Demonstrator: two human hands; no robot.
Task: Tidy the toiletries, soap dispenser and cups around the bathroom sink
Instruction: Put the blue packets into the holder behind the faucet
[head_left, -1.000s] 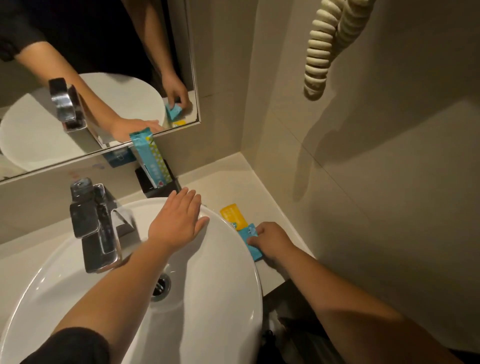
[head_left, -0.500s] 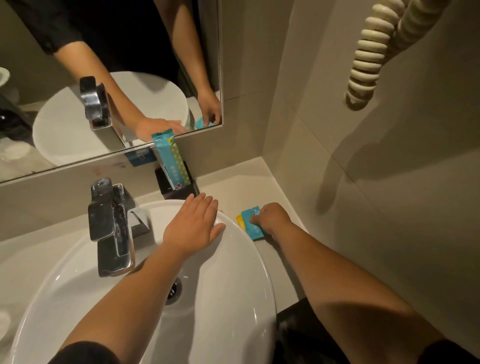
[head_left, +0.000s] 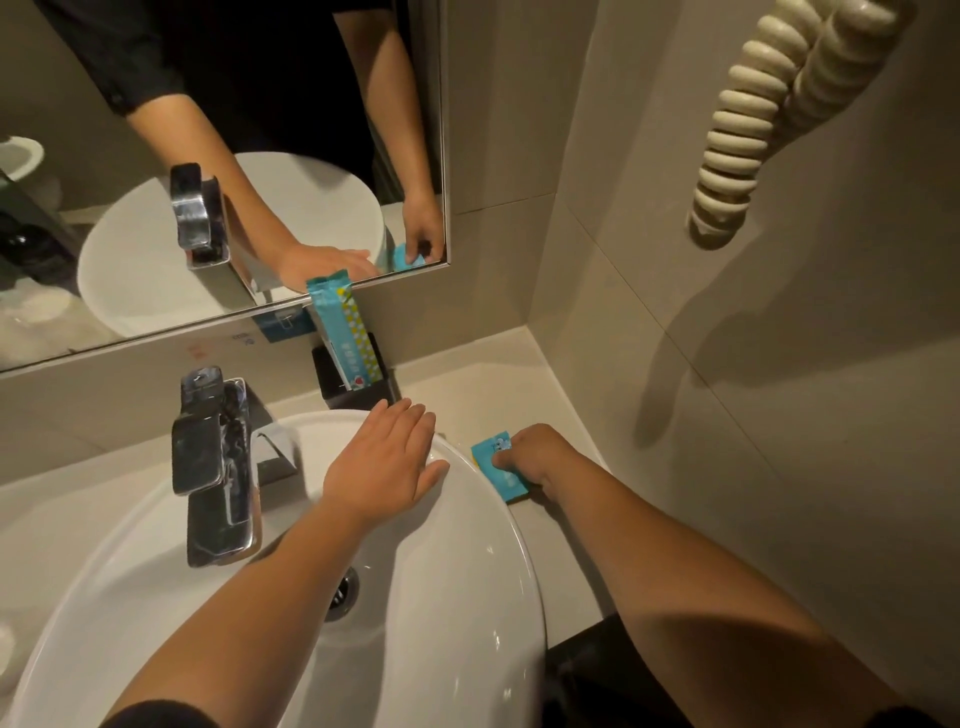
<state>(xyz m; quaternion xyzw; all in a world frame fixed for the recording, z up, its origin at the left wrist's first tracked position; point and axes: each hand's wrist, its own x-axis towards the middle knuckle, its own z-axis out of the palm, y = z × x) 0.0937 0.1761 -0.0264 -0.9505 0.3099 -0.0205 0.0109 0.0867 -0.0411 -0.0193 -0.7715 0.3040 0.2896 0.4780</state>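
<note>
Blue packet (head_left: 500, 469) lies flat under right hand's (head_left: 537, 457) grip.

Right hand (head_left: 535, 457) pinches blue packet (head_left: 498, 470) — counter-side.

Warm, dim light over the whole scene, falling from above and slightly left. The coiled cord (head_left: 748, 140) throws a long soft shadow down the right wall (head_left: 779, 389). Bright glare sits on the white basin (head_left: 483, 545) rim and streaks the chrome faucet (head_left: 213, 467). The mirror (head_left: 104, 208) is dark up top. Lower corners sink into shadow. Wide-angle bending curves the wall lines at the edges; fine detail is slightly soft throughout.
</note>
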